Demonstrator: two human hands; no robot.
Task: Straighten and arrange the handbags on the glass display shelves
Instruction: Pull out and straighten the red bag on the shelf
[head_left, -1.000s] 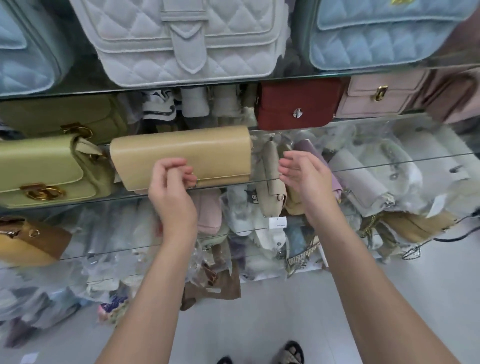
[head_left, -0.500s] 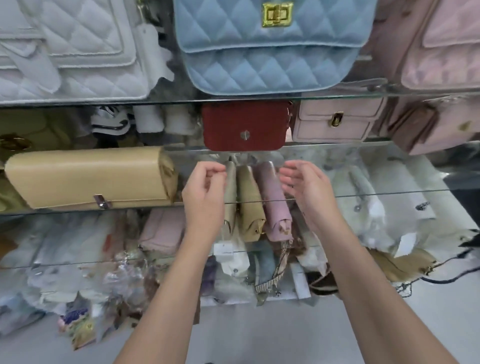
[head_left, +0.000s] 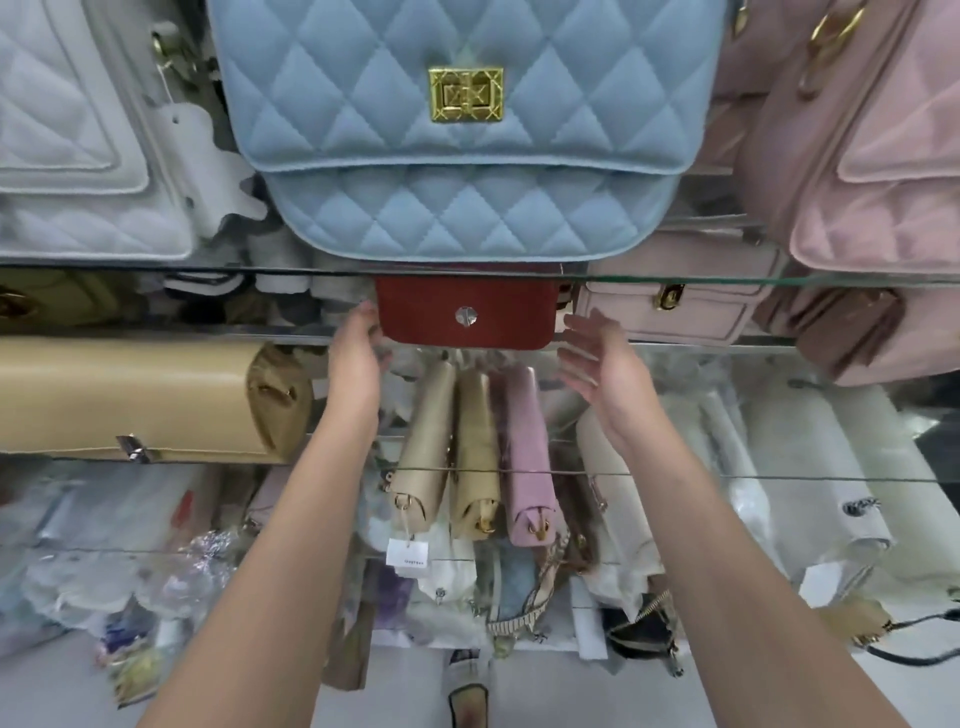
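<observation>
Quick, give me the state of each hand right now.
Left hand: open, fingertips at the red handbag's left edge, gripping nothing.
Right hand: open, empty, just right of that bag.

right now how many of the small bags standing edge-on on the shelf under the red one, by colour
beige: 1
tan gold: 1
pink: 1
total: 3
</observation>
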